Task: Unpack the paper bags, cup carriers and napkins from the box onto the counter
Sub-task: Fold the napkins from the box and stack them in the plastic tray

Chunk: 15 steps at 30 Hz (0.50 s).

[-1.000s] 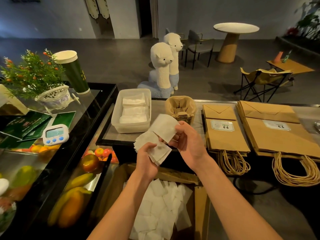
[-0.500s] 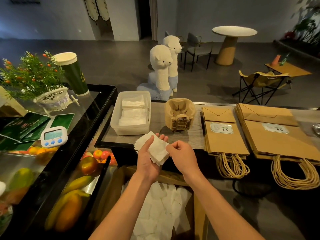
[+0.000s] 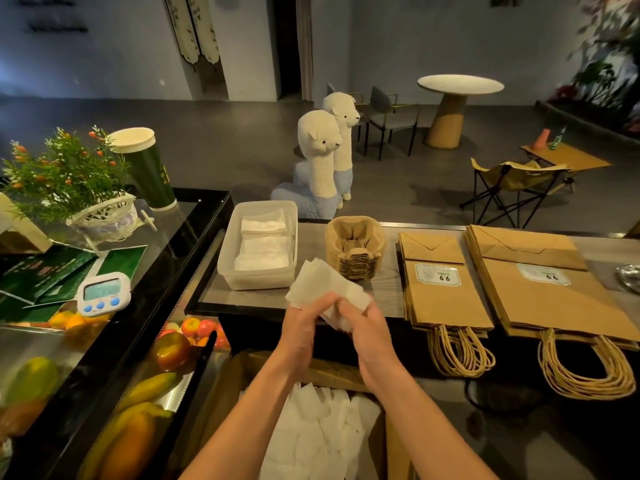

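A small stack of white napkins [image 3: 325,284] is held between both hands above the counter's near edge. My left hand [image 3: 303,323] grips its left side and my right hand [image 3: 363,323] grips its right side. Below my arms the open cardboard box [image 3: 391,434] holds several loose white napkins [image 3: 322,431]. On the counter [image 3: 384,285] stand a clear plastic tub [image 3: 259,277] with folded napkins, a stack of brown cup carriers [image 3: 355,245], and two stacks of brown paper bags [image 3: 446,292], [image 3: 550,289] with handles hanging over the edge.
Left of the counter is a glass display case [image 3: 114,341] with fruit inside. On it sit a white timer [image 3: 102,296], green leaflets, a potted plant in a white basket [image 3: 104,220] and a tall green cup [image 3: 149,168]. Two alpaca figures [image 3: 322,161] stand beyond.
My right hand has brought its loose napkin down onto the stack in my left hand. Both hands now close on the stack together.
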Motion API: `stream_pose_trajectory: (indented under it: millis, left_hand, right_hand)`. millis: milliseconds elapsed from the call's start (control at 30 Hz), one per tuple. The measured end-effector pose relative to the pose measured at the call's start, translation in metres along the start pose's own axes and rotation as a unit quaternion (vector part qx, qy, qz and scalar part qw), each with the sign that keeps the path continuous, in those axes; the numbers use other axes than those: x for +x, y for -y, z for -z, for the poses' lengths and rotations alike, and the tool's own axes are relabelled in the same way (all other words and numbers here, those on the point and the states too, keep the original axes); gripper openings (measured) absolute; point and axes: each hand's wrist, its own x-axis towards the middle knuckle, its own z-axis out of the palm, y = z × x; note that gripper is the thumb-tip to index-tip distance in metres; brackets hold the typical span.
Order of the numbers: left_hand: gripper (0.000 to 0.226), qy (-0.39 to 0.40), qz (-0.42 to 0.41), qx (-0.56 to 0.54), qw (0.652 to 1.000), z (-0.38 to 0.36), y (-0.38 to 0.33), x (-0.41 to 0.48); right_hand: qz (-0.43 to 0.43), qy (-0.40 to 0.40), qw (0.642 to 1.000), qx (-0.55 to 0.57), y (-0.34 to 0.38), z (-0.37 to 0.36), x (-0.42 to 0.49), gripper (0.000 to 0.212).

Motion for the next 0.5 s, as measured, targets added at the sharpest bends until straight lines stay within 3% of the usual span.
stream_pose_trajectory:
  millis: [67, 133, 200, 367, 500]
  left_hand:
    - [0.047, 0.000, -0.022, 0.039, 0.999, 0.004, -0.006, 0.007]
    - [0.042, 0.011, -0.048, 0.068, 0.996, 0.005, -0.013, 0.014]
    - [0.041, 0.028, -0.065, 0.089, 0.993, 0.004, -0.018, 0.021]
    - [0.053, 0.057, -0.074, 0.221, 0.971, 0.005, -0.009, 0.040]
    - [0.062, 0.069, -0.062, 0.272, 0.958, 0.006, 0.003, 0.043]
  right_hand:
    - [0.091, 0.009, 0.987, -0.130, 0.007, 0.013, 0.006, 0.024]
    - [0.169, 0.018, 0.952, -0.255, 0.013, 0.024, 0.015, 0.023]
    - [0.214, 0.022, 0.924, -0.316, 0.015, 0.034, 0.026, 0.027]
    - [0.185, 0.041, 0.909, -0.370, 0.003, 0.046, 0.047, 0.039]
    - [0.159, 0.034, 0.920, -0.356, -0.009, 0.049, 0.051, 0.056]
